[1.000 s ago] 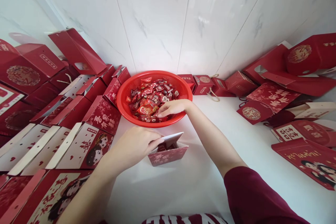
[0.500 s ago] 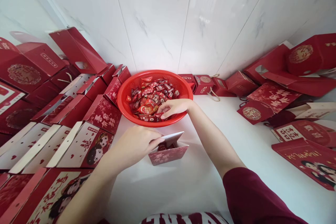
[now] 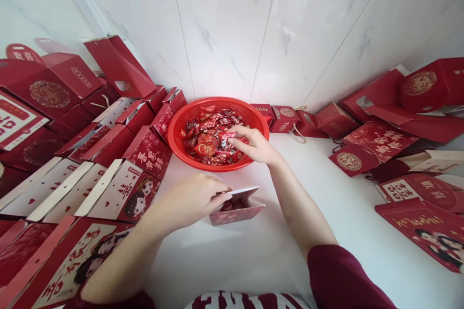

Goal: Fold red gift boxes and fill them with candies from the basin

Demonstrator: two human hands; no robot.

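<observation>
My left hand (image 3: 203, 199) pinches the raised edge of a small red gift box (image 3: 237, 216) on the white table. The box's top is spread apart, and some dark red wrapped pieces show inside it. Behind it stands a red plastic basket (image 3: 174, 141) with wrapped candies (image 3: 208, 147) heaped in it. Over the basket's right side, my right hand (image 3: 252, 144) is closed on a red wrapped candy (image 3: 225, 139) between thumb and fingers, just above the heap.
Rows of red and white gift boxes (image 3: 108, 193) crowd the left side. More boxes and flat cartons (image 3: 422, 231) lie along the right. Small red boxes with cord handles (image 3: 284, 119) line the tiled wall (image 3: 224, 34) behind the basket.
My right hand has lifted out of the candy heap with a candy between its fingers. My left hand keeps hold of the box edge. The whole view has shifted slightly.
</observation>
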